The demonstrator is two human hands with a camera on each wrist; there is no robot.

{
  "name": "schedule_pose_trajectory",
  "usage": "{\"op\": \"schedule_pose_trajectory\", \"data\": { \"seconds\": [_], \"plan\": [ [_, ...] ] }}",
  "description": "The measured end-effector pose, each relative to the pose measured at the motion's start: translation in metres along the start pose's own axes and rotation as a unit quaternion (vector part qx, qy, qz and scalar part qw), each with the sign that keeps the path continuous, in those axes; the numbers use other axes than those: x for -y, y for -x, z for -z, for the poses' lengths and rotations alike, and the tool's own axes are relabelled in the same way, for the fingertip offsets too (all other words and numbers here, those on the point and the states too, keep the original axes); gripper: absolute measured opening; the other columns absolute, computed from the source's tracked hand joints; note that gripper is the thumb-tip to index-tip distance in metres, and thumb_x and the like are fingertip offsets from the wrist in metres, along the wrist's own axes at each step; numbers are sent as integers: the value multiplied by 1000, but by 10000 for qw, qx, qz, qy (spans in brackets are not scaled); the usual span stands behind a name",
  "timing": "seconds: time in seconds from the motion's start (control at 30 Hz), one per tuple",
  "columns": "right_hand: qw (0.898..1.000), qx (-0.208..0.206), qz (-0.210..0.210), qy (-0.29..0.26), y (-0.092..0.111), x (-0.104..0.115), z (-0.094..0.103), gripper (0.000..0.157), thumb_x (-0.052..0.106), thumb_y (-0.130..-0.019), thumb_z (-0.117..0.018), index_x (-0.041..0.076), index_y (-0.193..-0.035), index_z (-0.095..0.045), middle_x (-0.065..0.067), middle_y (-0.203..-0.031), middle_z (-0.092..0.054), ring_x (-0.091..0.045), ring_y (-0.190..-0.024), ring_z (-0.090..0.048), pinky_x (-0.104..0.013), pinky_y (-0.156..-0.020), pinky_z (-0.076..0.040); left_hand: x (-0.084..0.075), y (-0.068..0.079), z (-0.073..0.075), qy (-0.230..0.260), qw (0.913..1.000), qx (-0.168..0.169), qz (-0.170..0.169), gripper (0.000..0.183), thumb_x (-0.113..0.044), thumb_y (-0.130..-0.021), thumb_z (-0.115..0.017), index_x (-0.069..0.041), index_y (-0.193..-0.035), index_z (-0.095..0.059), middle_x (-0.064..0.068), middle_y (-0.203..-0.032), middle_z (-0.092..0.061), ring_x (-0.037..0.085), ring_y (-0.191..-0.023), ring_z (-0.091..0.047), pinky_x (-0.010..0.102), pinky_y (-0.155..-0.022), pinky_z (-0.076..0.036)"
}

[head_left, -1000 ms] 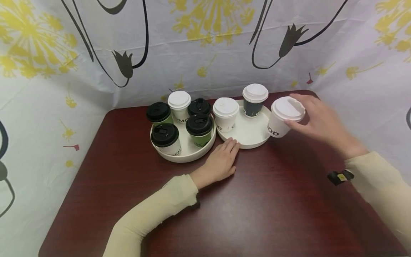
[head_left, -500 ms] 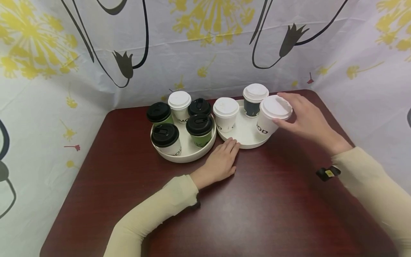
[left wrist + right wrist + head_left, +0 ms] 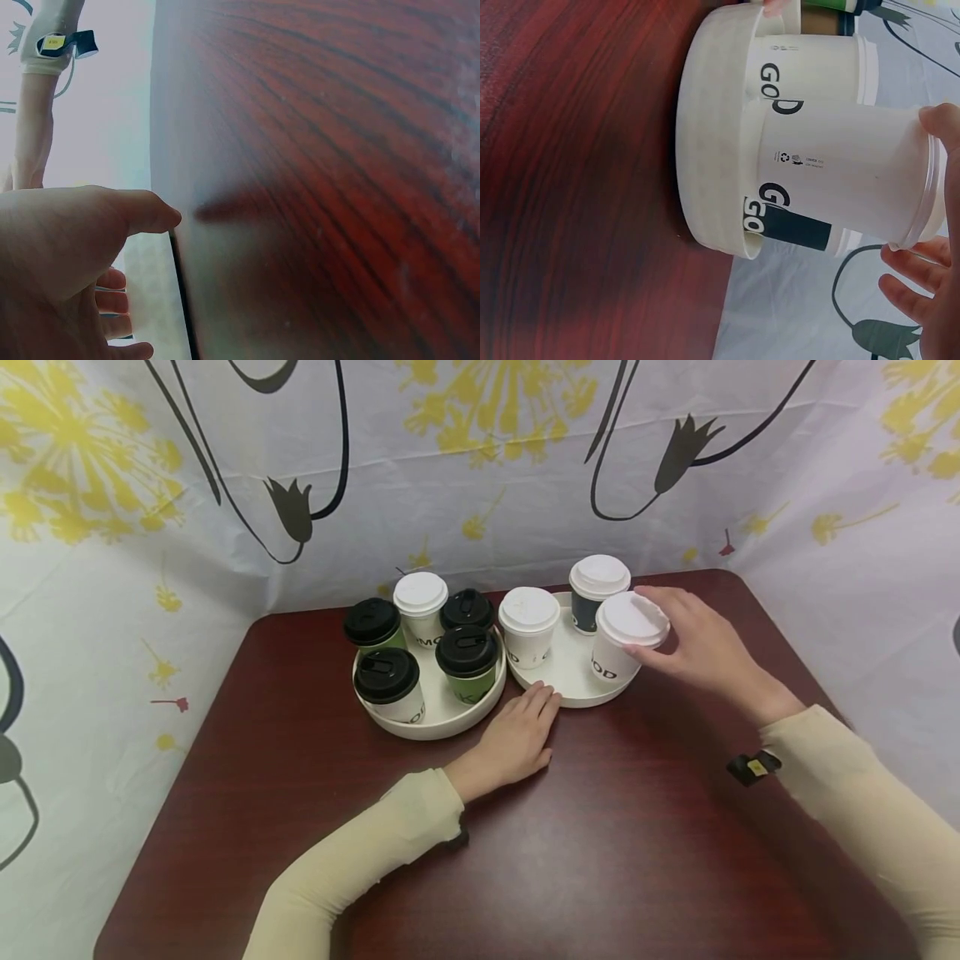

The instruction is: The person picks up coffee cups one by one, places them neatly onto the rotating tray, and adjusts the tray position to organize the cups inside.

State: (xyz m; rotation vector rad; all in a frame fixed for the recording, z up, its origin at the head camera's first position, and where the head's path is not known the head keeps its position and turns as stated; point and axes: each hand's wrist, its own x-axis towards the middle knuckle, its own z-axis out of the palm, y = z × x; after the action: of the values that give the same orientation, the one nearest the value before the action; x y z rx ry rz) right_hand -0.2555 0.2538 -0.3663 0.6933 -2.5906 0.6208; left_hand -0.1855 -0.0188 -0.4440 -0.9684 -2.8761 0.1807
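My right hand (image 3: 705, 647) grips a white lidded paper cup (image 3: 618, 652) by its lid, thumb on the near side. The cup is at the right part of the round white tray (image 3: 566, 681); in the right wrist view its base (image 3: 769, 157) is level with the tray's rim, and I cannot tell whether it touches the floor of the tray. A white cup (image 3: 528, 618) and a dark-banded cup (image 3: 590, 597) with white lids stand in the same tray. My left hand (image 3: 513, 739) rests flat on the table, fingertips against that tray's front rim.
A second round white tray (image 3: 438, 727) touches the first on its left and carries several lidded cups, mostly black-lidded, one white-lidded (image 3: 420, 602). Both trays stand near the back edge of the dark red table (image 3: 600, 843). A patterned curtain (image 3: 480, 493) hangs behind.
My right hand has moved left with the white cup, from beyond the tray's right rim to over it, then lower. My left hand and the other cups have stayed put.
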Motion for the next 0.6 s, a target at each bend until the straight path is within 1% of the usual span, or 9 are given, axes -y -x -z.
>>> {"op": "schedule_pose_trajectory", "data": {
  "seconds": [0.17, 0.37, 0.6],
  "plan": [
    [9999, 99, 20, 32, 2, 0, -5, 76, 38, -74, -76, 20, -141, -43, -12, -133, -53, -30, -116, -51, -52, -86, -43, 0, 0, 1, 45, 10000, 33, 10, 82, -45, -84, -63, -7, -146, -27, 10, -150, -32, 25, -146, -23, 38, -114, -34],
    [9999, 93, 49, 58, 2, 1, -6, 76, 38, -74, -76, 19, -140, -43, -13, -132, -53, -31, -116, -51, -52, -87, -43, 1, 0, 1, 69, 10000, 36, 4, 81, -44, -84, -63, -6, -146, -27, 10, -150, -32, 25, -146, -23, 38, -114, -34],
    [9999, 146, -16, 90, 3, 0, -11, 77, 40, -75, -76, 20, -141, -42, -13, -133, -53, -31, -118, -50, -53, -88, -43, 1, 0, 0, 92, 9999, 41, 21, 82, -44, -84, -63, -6, -146, -26, 10, -150, -32, 25, -146, -23, 38, -114, -34]
  ]
}}
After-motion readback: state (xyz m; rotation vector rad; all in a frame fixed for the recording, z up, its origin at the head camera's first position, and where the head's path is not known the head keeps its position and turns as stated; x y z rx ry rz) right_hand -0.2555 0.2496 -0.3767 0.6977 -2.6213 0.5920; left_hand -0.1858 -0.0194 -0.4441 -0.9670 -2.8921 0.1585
